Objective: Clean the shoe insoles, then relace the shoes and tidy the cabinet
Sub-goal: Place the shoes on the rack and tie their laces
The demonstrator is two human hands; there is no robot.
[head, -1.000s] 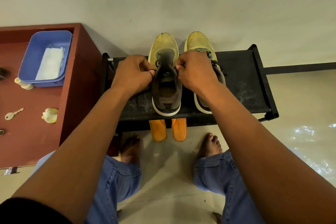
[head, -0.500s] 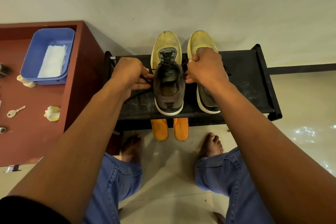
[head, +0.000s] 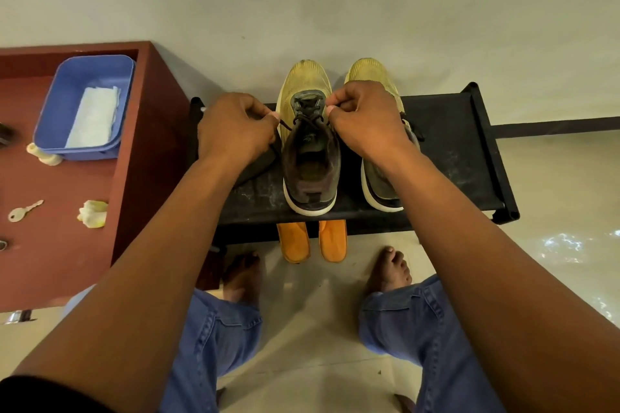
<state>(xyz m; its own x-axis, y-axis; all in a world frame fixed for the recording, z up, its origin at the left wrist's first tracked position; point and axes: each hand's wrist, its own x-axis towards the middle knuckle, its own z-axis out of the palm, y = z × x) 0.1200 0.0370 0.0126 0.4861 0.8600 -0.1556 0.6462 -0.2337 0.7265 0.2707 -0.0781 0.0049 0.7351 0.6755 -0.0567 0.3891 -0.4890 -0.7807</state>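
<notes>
Dark red wooden cabinet top (head: 141, 131) at left carries a blue plastic tub (head: 63, 104) with a white folded cloth (head: 95, 116) inside, plus a small metal key (head: 23, 211). Left hand (head: 235, 131) pinches a dark shoelace (head: 285, 124) end. Yellow-toed grey sneaker (head: 308, 151) stands on the black fabric shoe rack (head: 459, 144). Right hand (head: 365, 121) pinches the other lace end. Second matching sneaker (head: 375, 77) sits just beside, partly covered. Two orange foam insoles (head: 295, 241) stick out from under the rack.

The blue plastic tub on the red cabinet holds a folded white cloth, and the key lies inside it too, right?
Not quite. The head view shows the blue plastic tub on the red cabinet holding the folded white cloth, but the metal key lies outside it, on the cabinet top nearer the person.
</notes>
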